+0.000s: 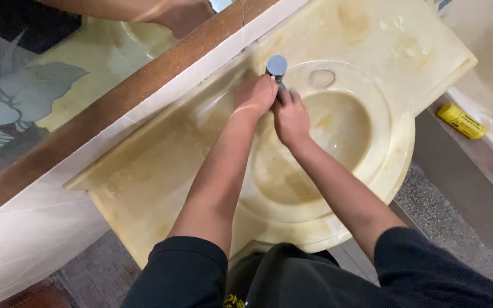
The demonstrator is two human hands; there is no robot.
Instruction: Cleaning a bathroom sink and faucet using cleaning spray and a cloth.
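Both hands, left hand (pixel 256 94) and right hand (pixel 290 117), have fingers clenched beneath the upright grey tap (pixel 277 66), at the back rim of the round cream basin (pixel 372 165), wall close behind.

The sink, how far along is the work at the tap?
Done: both hands have reached the metal tap at the back of the yellowish marble sink. In hand: the left hand is at its base, the right hand beside it over the bowl. Left: no water shows running; stains remain in the bowl.
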